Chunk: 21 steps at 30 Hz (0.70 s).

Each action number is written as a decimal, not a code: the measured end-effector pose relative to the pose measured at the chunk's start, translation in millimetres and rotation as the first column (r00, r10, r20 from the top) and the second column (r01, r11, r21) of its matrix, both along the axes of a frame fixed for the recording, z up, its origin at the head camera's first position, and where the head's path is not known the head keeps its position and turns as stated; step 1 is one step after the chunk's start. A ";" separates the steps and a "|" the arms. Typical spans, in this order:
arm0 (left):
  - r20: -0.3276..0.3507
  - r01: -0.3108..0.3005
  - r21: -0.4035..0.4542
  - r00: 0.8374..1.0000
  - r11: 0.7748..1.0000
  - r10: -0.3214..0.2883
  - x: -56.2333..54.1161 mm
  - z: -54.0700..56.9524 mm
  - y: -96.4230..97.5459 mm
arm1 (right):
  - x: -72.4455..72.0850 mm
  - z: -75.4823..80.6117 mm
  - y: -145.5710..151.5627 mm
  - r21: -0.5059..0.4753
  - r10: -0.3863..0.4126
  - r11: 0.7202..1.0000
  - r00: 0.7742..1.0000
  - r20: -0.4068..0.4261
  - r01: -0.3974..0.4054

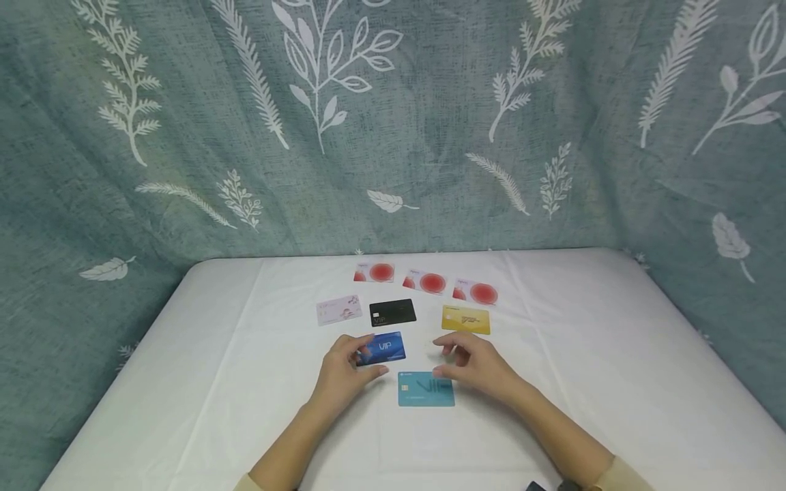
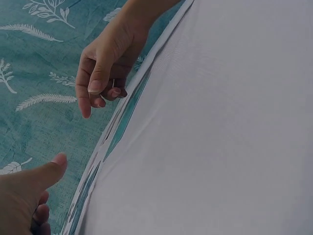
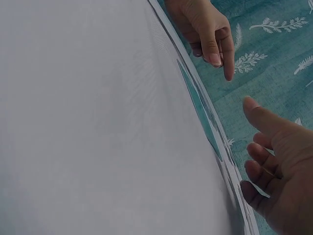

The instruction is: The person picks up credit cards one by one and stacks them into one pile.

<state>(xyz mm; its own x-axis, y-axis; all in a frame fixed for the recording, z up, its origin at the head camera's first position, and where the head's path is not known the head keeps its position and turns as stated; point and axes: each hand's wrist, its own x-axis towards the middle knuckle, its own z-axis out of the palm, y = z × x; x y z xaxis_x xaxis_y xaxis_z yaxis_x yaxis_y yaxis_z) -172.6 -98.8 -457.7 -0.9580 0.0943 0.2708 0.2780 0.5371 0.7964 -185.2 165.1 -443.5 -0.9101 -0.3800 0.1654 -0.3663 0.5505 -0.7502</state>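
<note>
My left hand (image 1: 346, 372) hovers by the blue VIP card (image 1: 387, 346), its bent fingers overlapping the card's left end. The thumb stands apart from the index finger, with nothing pinched between them. Across from it, my right hand (image 1: 475, 363) has loosely bent fingers and a gap between thumb and index. Its thumb tip overlaps the upper right corner of the teal card (image 1: 424, 392), which lies nearest the person. In the left wrist view the left hand (image 2: 27, 198) shows an extended thumb, and the right wrist view shows the right hand (image 3: 286, 166) holding nothing.
Behind the hands lie a pale pink card (image 1: 339, 310), a black VIP card (image 1: 393, 312) and a gold card (image 1: 466, 319). Farther back is a row of three red-circle cards (image 1: 424, 281). A white cloth (image 1: 245, 382) covers the table, and a green leaf-patterned curtain (image 1: 430, 102) hangs behind.
</note>
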 end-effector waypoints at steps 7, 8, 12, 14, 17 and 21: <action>0.037 -0.015 0.036 0.999 0.999 0.014 -2.3 2.8 -3.2 | -7.4 2.5 -8.4 -0.008 -0.006 1.000 1.000 -0.004 0.006; 0.037 -0.017 0.035 0.999 0.999 0.015 -2.7 3.2 -3.6 | -8.5 3.7 -9.9 -0.009 -0.008 1.000 1.000 -0.002 0.008; 0.020 -0.030 -0.016 0.999 0.999 0.031 -4.9 4.1 -6.0 | -12.9 5.4 -15.7 -0.009 -0.006 1.000 1.000 -0.008 0.006; 0.009 -0.043 -0.040 0.999 0.998 0.043 -5.8 4.8 -7.8 | -15.3 6.1 -18.3 -0.017 -0.007 1.000 1.000 -0.017 0.007; 0.007 -0.053 -0.049 0.999 0.997 0.053 -7.2 5.6 -10.8 | -18.9 6.3 -22.0 -0.028 -0.011 1.000 1.000 -0.019 0.010; 0.023 -0.052 -0.045 0.998 0.998 0.053 -8.9 3.8 -14.2 | -23.2 4.8 -26.3 -0.034 -0.009 0.999 1.000 -0.014 0.008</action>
<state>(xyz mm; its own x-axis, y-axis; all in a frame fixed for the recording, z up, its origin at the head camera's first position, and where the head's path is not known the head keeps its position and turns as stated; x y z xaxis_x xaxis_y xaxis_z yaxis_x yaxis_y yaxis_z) -181.6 -113.0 -453.8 -0.9683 0.0549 0.2438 0.2290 0.5851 0.7779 -208.4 138.8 -438.7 -0.9108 -0.3660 0.1908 -0.3721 0.5279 -0.7634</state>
